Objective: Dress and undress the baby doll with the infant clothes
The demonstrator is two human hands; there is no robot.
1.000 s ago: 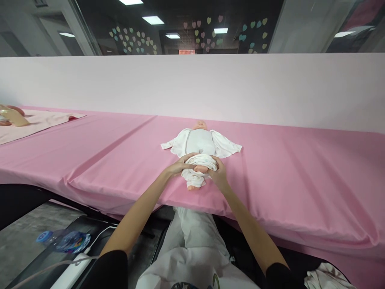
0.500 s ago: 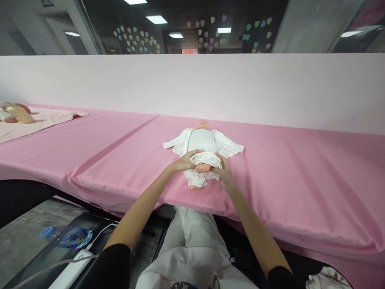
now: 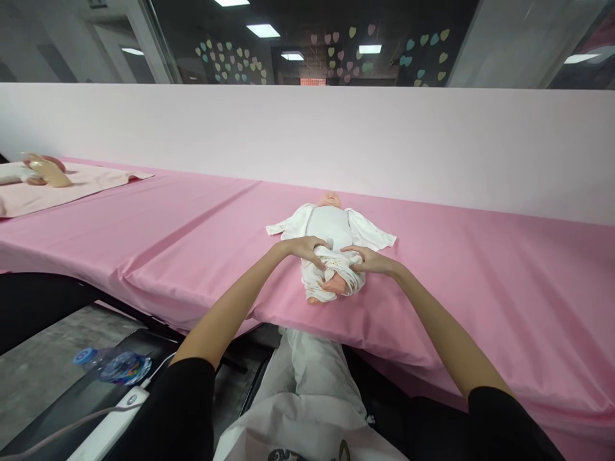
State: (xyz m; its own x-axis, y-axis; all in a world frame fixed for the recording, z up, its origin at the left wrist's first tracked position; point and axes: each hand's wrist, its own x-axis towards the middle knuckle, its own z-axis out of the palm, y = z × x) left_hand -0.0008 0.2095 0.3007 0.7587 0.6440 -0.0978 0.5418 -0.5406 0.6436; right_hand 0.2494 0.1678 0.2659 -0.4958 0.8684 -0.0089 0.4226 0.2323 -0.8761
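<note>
A baby doll (image 3: 331, 221) lies on its back on the pink padded table, head toward the wall. It wears a white long-sleeved top, spread out at both sides. White patterned baby pants (image 3: 329, 259) are bunched round its legs, and a bare foot (image 3: 336, 285) sticks out of the near end. My left hand (image 3: 306, 248) curls over the left side of the pants, thumb and fingers on the cloth near the waist. On the other side my right hand (image 3: 369, 260) grips the cloth between thumb and fingers.
The pink table cover (image 3: 456, 275) runs up to a low white wall (image 3: 307, 137). Far left, another doll (image 3: 50, 171) lies on a pale pink cloth (image 3: 100, 180). Below left, a plastic bottle (image 3: 115, 365) and a white power strip (image 3: 113, 422) with cables rest on a black seat.
Both hands have shifted up toward the doll's waist, my right wrist swinging outward. The pants sit higher on the legs, and the near foot has come farther out of the cloth.
</note>
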